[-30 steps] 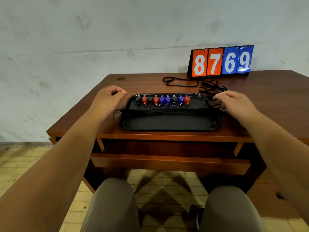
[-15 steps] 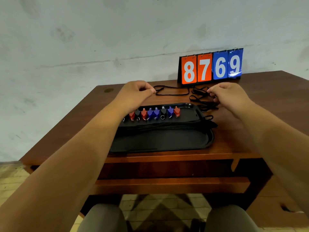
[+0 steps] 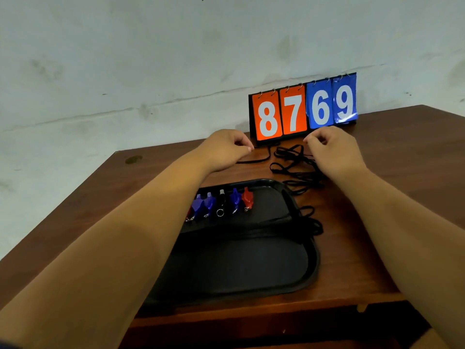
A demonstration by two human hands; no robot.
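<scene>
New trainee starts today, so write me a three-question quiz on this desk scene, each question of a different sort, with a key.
1. True or false: the whistles lie on the bare table, outside the tray.
2. Where are the left hand and the right hand? A: over the tray's near rim. B: beyond the tray, by the black cords. C: under the table.
3. Fill in: the scoreboard shows 8 and 7 on ____ cards.
Key: 1 false, they lie in the tray; 2 B; 3 orange.
</scene>
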